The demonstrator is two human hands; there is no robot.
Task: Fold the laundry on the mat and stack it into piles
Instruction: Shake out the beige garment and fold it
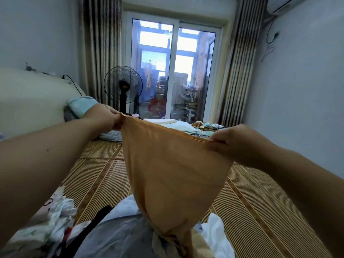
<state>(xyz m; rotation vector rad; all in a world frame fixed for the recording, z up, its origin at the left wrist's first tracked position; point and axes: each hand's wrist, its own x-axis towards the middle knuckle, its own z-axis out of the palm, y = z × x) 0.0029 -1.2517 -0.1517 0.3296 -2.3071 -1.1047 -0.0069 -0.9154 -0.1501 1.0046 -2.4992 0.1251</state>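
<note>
A black pedestal fan [122, 84] stands before the sliding glass door [173, 71], between striped curtains [100, 49]. Folded white pieces [178, 125] lie at the far end of the bamboo mat [256, 198], and a loose heap of laundry [55, 216] crowds its near edge. The tan garment [175, 172], held up, blocks the mat's middle. Its lower end disappears into the heap, so its type is unclear. Thin and smooth, it hangs above the mat, its ribbed top edge stretched taut. The left hand [104, 116] has 1 corner pinched in its grip, the right hand [234, 144] the other.
</note>
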